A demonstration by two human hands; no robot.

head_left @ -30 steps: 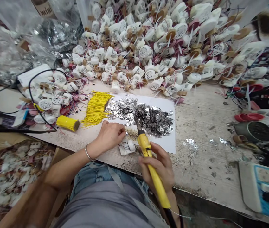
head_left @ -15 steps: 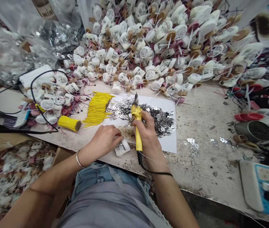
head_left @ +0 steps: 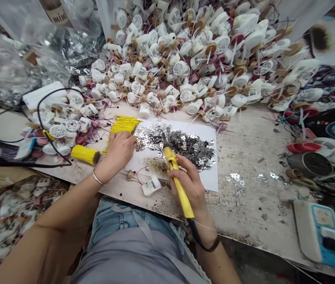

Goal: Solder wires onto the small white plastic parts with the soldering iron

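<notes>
A big heap of white plastic parts [head_left: 170, 67] sits at the back of the table [head_left: 244, 205]. On the table lies a white paper [head_left: 207, 181] with shiny metal bits [head_left: 179, 146] on it, just beside a fan of yellow wires [head_left: 122, 125]. The left hand [head_left: 120, 150] pinches at those wires, and the right hand [head_left: 188, 188] grips a yellow soldering iron [head_left: 176, 177], its tip over the bits.

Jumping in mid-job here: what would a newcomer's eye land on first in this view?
A huge heap of white plastic parts with thin wires fills the back of the view. In front, silver metal tabs lie spread on a white paper sheet, beside a fan of yellow wires under the left hand. The right hand holds a yellow soldering iron over the tabs.
</notes>
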